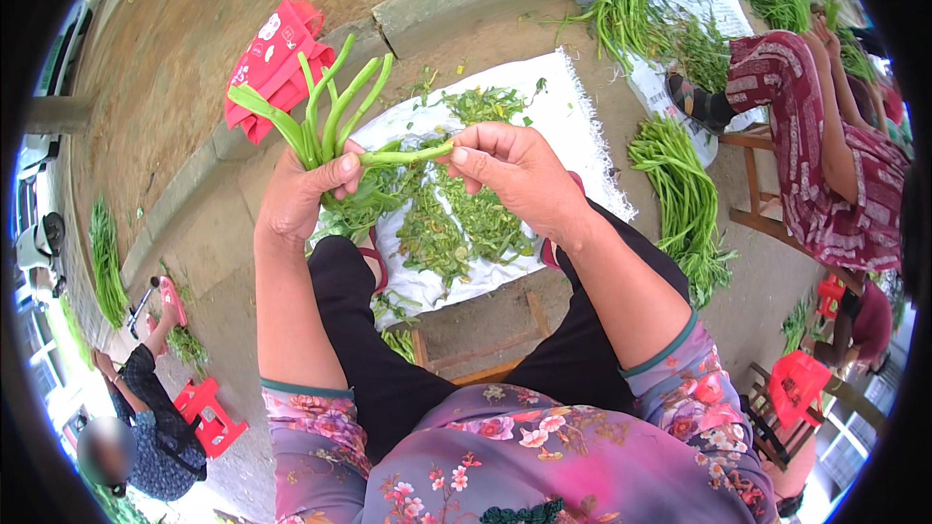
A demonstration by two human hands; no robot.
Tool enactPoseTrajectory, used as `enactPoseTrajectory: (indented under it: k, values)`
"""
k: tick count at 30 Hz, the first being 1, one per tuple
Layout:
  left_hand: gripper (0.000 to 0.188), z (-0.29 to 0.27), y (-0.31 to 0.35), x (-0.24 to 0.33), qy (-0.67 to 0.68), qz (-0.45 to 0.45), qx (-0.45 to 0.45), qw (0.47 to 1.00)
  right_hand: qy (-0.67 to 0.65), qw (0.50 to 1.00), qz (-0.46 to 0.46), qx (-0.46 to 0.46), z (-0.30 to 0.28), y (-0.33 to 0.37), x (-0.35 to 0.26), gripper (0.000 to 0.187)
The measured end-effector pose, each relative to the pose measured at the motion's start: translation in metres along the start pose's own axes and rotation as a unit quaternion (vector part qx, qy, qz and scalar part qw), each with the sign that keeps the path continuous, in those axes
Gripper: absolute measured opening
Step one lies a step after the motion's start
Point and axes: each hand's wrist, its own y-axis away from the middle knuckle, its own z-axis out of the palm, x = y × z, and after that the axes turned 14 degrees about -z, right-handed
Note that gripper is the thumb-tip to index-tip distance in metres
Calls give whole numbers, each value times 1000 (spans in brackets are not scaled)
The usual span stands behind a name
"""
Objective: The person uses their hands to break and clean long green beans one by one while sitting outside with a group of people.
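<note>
My left hand (299, 189) is closed round a small bunch of thick green vegetable stalks (338, 121), their leafy part hanging below the fist. One stalk (403, 156) sticks out sideways from the bunch toward the right. Its tip is pinched between the thumb and fingers of my right hand (515, 175). Under both hands, a white woven sheet (573, 116) with a frayed edge lies on the ground between my feet. Plucked green and yellowish leaves (485, 107) are scattered over it in loose heaps.
A red printed bag (277, 68) lies beyond my left hand, near a concrete kerb (476, 5). To the right is a long pile of green stalks (675, 194). A person in patterned maroon clothes (801, 136) sits at the right; another person (160, 456) is by a red stool (209, 417), lower left.
</note>
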Motion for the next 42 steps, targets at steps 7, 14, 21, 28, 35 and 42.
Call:
enactPoseTrajectory:
  k: [7, 14, 21, 28, 35, 42]
  values:
    - [32, 1, 2, 2, -3, -21, -14, 1000, -71, 996, 37, -25, -3, 0, -3, 14]
    - [32, 5, 3, 4, -8, -26, -10, 1000, 27, 1000, 10, -11, 0, 3, -2, 5]
    - [32, 2, 6, 3, -38, -45, -20, 998, 299, 939, -158, -67, 1, 3, -8, 6]
    - [31, -1, 5, 2, -32, -51, -17, 998, 418, 867, -256, -93, -1, 3, -4, 9]
    - [31, -8, 6, 0, -25, -37, -4, 999, 472, 855, -207, -62, -7, 4, -5, 6]
    - [31, -8, 7, 2, -11, -33, -7, 999, 458, 859, -224, -44, -10, 6, 7, 15]
